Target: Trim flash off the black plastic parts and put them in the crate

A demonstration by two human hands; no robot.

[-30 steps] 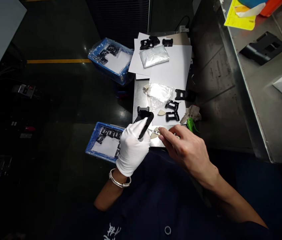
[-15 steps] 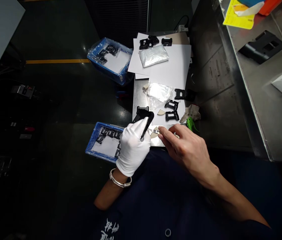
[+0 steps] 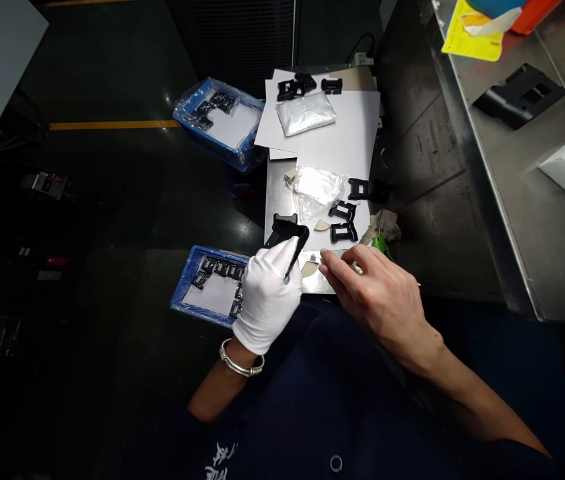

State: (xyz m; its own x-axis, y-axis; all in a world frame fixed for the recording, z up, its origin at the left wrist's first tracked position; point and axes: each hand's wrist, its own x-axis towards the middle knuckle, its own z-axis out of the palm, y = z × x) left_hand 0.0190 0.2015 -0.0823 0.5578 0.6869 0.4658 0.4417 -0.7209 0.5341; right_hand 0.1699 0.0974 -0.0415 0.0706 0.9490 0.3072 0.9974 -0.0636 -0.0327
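My left hand [image 3: 268,293], in a white glove, is closed around a black plastic part [image 3: 287,230] above the near end of the bench. My bare right hand [image 3: 375,283] pinches a slim tool with a metal tip [image 3: 313,258]. The fingers cover most of the tool, and its exact kind is not clear. Its tip points left, close to the black part; whether they touch I cannot tell. A beige wedge-shaped piece [image 3: 309,269] lies just below the tip, and a second beige piece [image 3: 321,226] farther up. Black frame-shaped parts [image 3: 343,233] rest beyond my right hand.
Two blue bins, one near [image 3: 182,291] and one far [image 3: 242,157], hold black parts at the left. Clear plastic bags [image 3: 307,113] lie on white paper [image 3: 347,133]. A green-handled tool [image 3: 381,245] sits by a rag [image 3: 389,225]. A metal shelf [image 3: 502,200] flanks the right.
My right hand has shifted slightly right, drawing the tool's tip a little away from the black part. My left hand keeps its hold on the part.
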